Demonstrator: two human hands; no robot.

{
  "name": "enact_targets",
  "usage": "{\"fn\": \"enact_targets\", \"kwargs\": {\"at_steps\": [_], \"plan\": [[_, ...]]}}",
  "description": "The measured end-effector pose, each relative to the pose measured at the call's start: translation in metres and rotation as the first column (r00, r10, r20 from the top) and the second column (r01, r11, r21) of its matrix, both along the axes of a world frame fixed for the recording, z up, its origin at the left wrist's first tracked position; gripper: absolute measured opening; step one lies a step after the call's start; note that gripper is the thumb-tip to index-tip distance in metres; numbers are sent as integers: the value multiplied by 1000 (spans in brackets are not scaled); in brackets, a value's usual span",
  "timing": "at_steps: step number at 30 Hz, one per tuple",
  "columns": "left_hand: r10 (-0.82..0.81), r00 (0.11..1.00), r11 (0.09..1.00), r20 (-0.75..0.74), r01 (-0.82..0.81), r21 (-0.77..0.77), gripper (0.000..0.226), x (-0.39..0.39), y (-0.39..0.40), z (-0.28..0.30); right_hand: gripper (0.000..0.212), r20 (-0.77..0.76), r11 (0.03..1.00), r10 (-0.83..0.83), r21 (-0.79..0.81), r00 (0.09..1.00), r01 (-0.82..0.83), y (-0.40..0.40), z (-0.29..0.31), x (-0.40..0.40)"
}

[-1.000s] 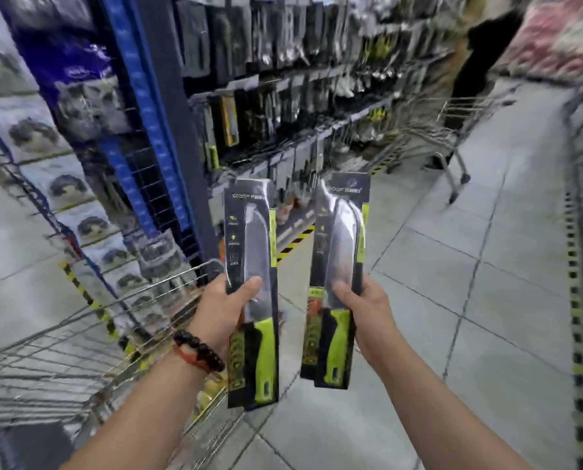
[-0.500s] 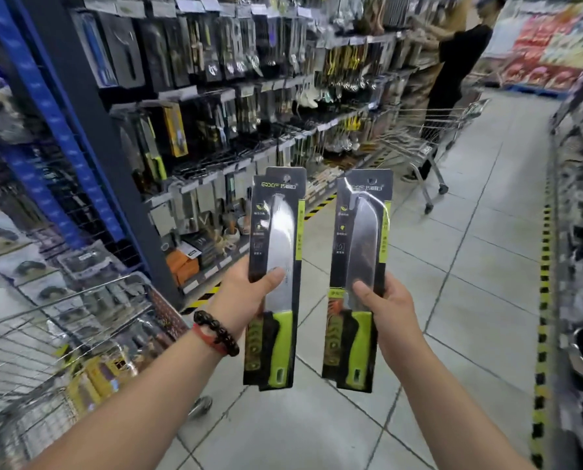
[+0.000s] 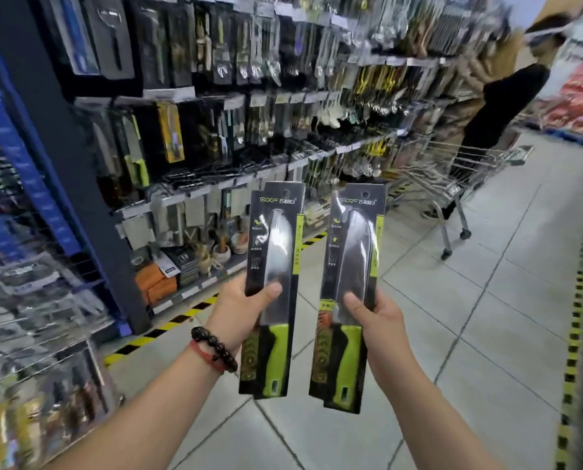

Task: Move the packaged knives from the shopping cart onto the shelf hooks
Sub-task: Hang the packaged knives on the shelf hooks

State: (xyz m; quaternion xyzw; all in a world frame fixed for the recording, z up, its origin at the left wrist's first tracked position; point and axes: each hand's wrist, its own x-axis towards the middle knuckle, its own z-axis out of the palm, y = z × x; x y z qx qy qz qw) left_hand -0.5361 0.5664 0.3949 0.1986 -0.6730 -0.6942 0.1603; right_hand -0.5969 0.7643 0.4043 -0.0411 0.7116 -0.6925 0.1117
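Observation:
My left hand (image 3: 240, 313) grips a packaged knife (image 3: 274, 245) upright: black card, steel blade, green handle. Held the same way, a second packaged knife (image 3: 354, 259) stands in my right hand (image 3: 376, 320), thumb across the blade window. Both packs are side by side in front of me, clear of the shelf. The shelf hooks (image 3: 215, 171) with hanging knives and utensils run along the left, beyond the packs. My shopping cart (image 3: 35, 334) is at the lower left, with several packages inside, blurred.
A dark upright post (image 3: 69, 171) stands between cart and shelf. Yellow-black tape (image 3: 167, 325) edges the shelf base. A person in black (image 3: 497, 120) stands with another cart (image 3: 453, 184) further down the tiled aisle. More shelving lines the right edge.
The view has swung right and closer to the shelf; the cart has slid to the lower left. Both hands still hold their knife packs, now slightly higher against the shelf.

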Motion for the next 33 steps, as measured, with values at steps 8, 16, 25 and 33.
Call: {"fn": "enact_targets", "kwargs": {"at_steps": [8,16,25,33], "plan": [[119,993,991,1,-119,59,9,-124,-29,9,15,-62,997,63,55,996,-59,-37,4,-150],[325,944,946,59,-324,-17,9,-211,-105,7,20,-54,946,323,26,945,-322,-150,-21,-282],[608,784,794,125,-602,-85,12,-263,-204,8,41,-1,795,606,32,795,-606,-303,-15,-397],[726,671,679,151,-734,-2,9,-283,-312,-20,17,20,644,763,79,647,-761,-440,-36,-432]]}}
